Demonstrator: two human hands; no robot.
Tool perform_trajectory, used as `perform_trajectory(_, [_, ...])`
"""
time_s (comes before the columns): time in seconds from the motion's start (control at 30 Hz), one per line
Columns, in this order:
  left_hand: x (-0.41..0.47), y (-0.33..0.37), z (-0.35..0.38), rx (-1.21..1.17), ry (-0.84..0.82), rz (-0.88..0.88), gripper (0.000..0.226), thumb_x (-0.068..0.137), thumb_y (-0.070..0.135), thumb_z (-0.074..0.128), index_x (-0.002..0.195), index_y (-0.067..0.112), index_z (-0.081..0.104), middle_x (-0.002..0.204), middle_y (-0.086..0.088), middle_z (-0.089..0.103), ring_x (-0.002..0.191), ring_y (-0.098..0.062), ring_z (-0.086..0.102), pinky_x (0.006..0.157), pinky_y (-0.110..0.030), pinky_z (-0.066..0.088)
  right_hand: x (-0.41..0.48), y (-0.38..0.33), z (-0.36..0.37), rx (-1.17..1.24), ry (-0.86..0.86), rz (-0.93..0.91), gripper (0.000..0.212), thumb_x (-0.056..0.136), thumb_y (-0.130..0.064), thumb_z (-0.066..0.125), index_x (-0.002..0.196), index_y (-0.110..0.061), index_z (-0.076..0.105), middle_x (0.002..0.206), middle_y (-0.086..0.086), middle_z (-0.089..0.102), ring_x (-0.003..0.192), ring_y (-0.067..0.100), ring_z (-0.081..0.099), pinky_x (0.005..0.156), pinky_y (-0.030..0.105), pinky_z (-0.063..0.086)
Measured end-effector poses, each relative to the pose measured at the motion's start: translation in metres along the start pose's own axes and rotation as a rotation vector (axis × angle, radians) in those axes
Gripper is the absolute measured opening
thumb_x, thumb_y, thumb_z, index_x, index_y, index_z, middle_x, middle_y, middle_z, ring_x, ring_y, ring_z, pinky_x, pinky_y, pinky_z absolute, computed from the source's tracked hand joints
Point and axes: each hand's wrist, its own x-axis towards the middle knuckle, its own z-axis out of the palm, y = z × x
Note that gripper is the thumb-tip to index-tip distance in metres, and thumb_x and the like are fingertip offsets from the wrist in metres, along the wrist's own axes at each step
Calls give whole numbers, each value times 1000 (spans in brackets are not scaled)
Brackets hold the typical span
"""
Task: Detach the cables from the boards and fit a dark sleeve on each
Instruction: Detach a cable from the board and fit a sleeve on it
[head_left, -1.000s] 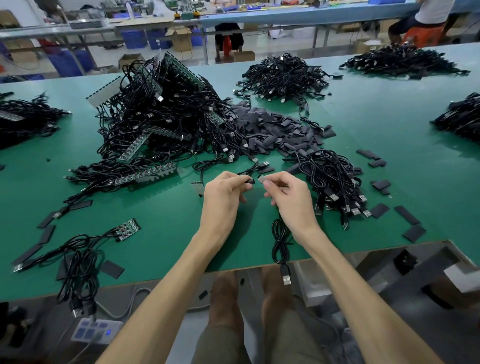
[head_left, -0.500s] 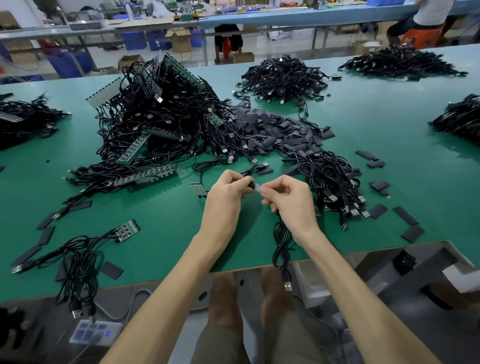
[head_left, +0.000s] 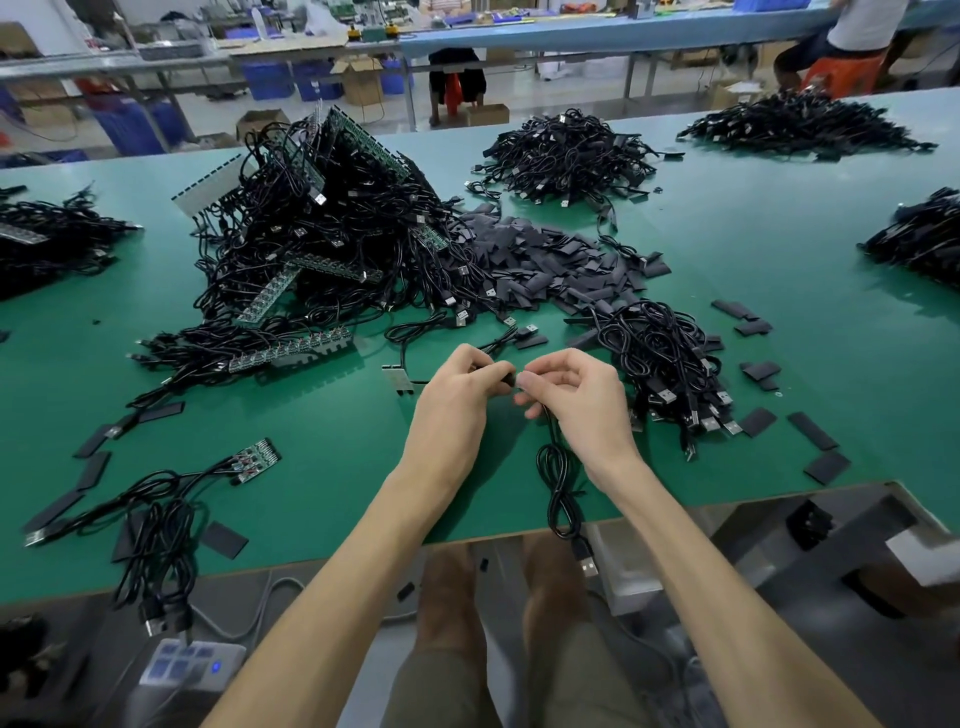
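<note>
Grips have closed the gap since a second ago: fingertips were apart, now they touch. Cable loop and plug have barely shifted.

Left grip (head_left: 457, 400): thumb and forefinger clamped on a dark sleeve (head_left: 509, 378), at its right tip.
Right grip (head_left: 582, 400): thumb and forefinger clamped on the cable (head_left: 558, 483) end, butted against the sleeve. Other fingers curled loosely. Can't tell how far the end sits inside the sleeve; fingers hide it.

Cable drops from under the right grip, loops on the tabletop (head_left: 311, 493), then runs over the near edge. Its plug (head_left: 588, 564) hangs past the edge.

Around the grips:
- Just left of left grip: small board piece (head_left: 397, 376), flat on the tabletop.
- Further left: board strip (head_left: 291, 353) with cables attached.
- Beyond-left: big heap (head_left: 322, 234) of boards and cables, tangled.
- Beyond both: sleeve pile (head_left: 545, 260).
- Just right of right grip: cable bundle (head_left: 665, 364), plugs pointing toward the near edge.
- Further right: a few loose sleeves, flat, apart from each other.
- Near-left, well apart: small board (head_left: 257, 457) with cables on it, trailing to the tabletop edge.
</note>
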Motion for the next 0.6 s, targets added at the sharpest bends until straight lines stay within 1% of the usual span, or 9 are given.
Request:
perform_trajectory(0.07, [1,-5,2,-78,27,-52,32,98,32,52,104,6,70,95,12,57,87,-7,60,84,-18,48,1,0,0,55,-18,5,10,88,0,75,96,-3,70,76,11,76,72,25,76,64,29,59])
perform_trajectory(0.17, [2,-8,4,-218,2,-187,20,97,28,61,97,8,63,90,10,64,91,-1,69,89,-50,52,1,-1,-1,114,-22,23,13,88,5,74,97,-2,68,79,14,76,72,28,76,61,27,58])
perform_trajectory(0.2, [3,-8,5,-246,-3,-207,21,97,30,62,95,8,61,89,9,65,91,-2,70,89,-53,51,1,-1,-2,124,-22,27,14,88,5,74,98,-1,67,79,15,76,71,28,76,60,27,58])
perform_trajectory(0.23, [4,-8,5,-253,-8,-206,22,97,30,61,94,8,61,88,8,65,90,-3,71,89,-52,51,1,-1,-2,128,-22,30,14,88,5,74,98,0,66,79,15,76,71,28,76,59,27,58])
perform_trajectory(0.3, [4,-7,3,-115,-27,-105,28,99,33,56,96,6,65,89,11,61,88,-5,67,86,-35,52,1,0,-3,128,-20,36,13,88,6,74,97,1,66,77,15,76,69,29,76,59,27,58])
perform_trajectory(0.37, [2,-5,0,34,-40,36,39,97,34,50,101,2,70,97,7,57,85,-8,55,76,-18,44,2,2,-3,116,-22,42,14,87,5,74,97,1,66,75,14,75,67,29,75,60,28,59])
perform_trajectory(0.4, [2,-3,-1,48,-46,63,38,98,32,51,102,0,71,98,4,57,85,-8,52,77,-15,43,2,2,-3,106,-24,44,14,87,5,75,97,1,66,75,14,75,67,29,75,61,29,59])
perform_trajectory(0.53, [-3,-3,-1,224,-10,276,18,98,2,61,109,-1,74,100,-10,58,98,-29,54,87,-39,56,3,2,-2,81,-32,46,15,85,2,78,96,-1,68,74,13,75,65,30,75,64,33,61])
perform_trajectory(0.6, [-2,-5,-1,203,26,286,19,98,3,61,110,-1,74,100,-9,58,99,-25,53,87,-41,56,3,2,-1,74,-24,45,16,85,0,79,95,-2,68,76,12,75,65,32,75,65,35,62])
